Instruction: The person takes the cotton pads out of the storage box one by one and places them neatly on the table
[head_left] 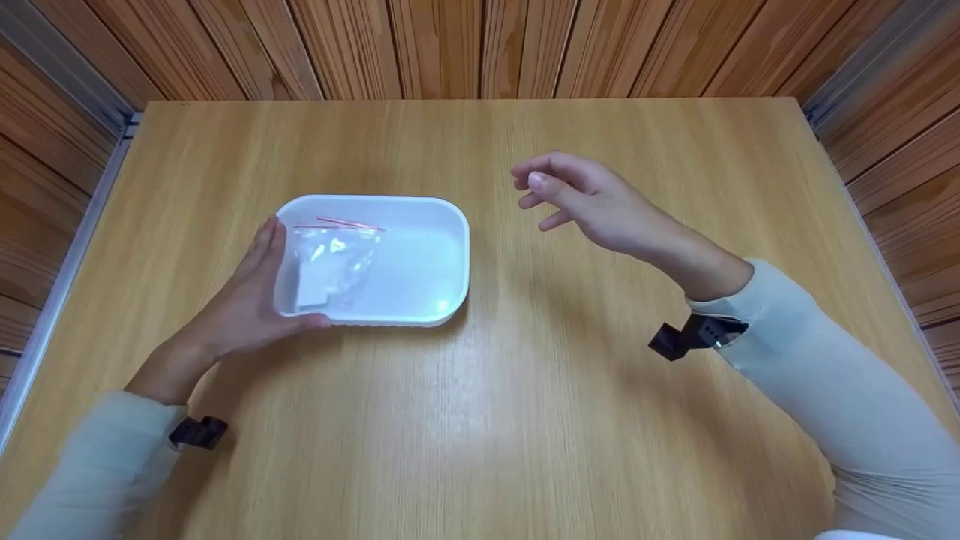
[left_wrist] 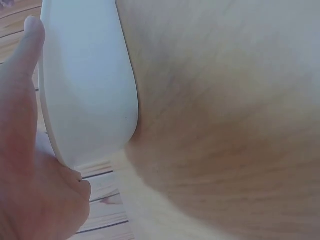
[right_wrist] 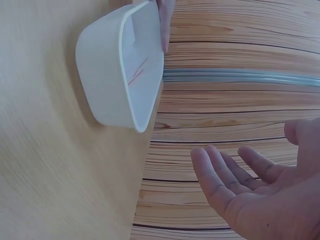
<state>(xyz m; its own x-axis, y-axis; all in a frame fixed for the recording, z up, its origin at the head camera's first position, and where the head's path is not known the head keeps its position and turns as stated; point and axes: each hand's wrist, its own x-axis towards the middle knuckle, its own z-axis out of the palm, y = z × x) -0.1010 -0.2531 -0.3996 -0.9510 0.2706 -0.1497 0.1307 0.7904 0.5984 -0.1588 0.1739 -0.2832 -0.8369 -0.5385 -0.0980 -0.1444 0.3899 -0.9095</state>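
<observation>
Gripping the left end of a white tub [head_left: 420, 262] with the left hand [head_left: 251, 304], with thumb laid along the lower side and fingers at the upper left corner. Holding nothing in the right hand [head_left: 583, 196], raised right of centre, well apart from the tub, with fingers parted and loosely bent. Inside the tub, towards its left end, carrying a clear bag [head_left: 352, 262] with red lines along the top and a flat white piece [head_left: 311, 283] within. Placed left of centre, over a wooden worktop [head_left: 480, 435]. Wearing pale sleeves [head_left: 810, 352], with a small black device [head_left: 199, 433] at each wrist. Closed in by a plank wall [head_left: 442, 45] across the top of the frame.
</observation>
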